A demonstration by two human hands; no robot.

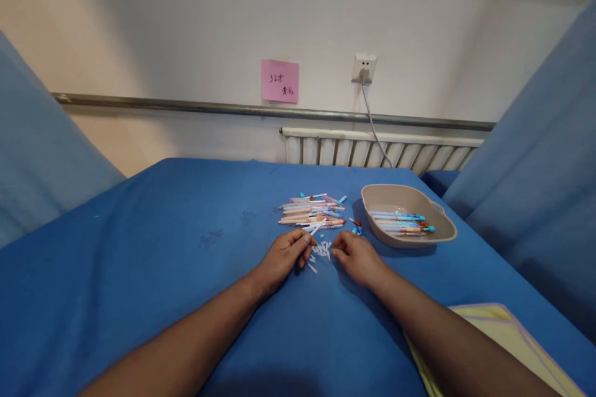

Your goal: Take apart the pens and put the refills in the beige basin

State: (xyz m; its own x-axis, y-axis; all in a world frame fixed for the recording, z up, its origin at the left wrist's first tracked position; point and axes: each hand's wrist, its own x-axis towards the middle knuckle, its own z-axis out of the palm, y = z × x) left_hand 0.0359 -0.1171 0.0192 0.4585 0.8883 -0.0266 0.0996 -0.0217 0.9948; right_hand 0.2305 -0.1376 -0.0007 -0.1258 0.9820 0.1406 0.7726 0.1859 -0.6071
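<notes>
My left hand is closed in a pinch on a slim white stick, which points up and to the right; it looks like a pen part. Small white plastic pieces lie in a loose heap between my hands. At the right edge of that heap is my right hand, its thumb and fingers drawn together; whatever they hold, if anything, is too small to make out. Just beyond my hands lies a pile of pens and pen parts in pale, orange and blue colours. Several small blue and brown parts sit to its right.
A beige basin holding assembled-looking pens stands at the right. The blue-covered table reaches back to a wall with a radiator, a rail and a plugged-in cable. A yellow cloth lies beneath my right forearm. Blue curtains hang on both sides.
</notes>
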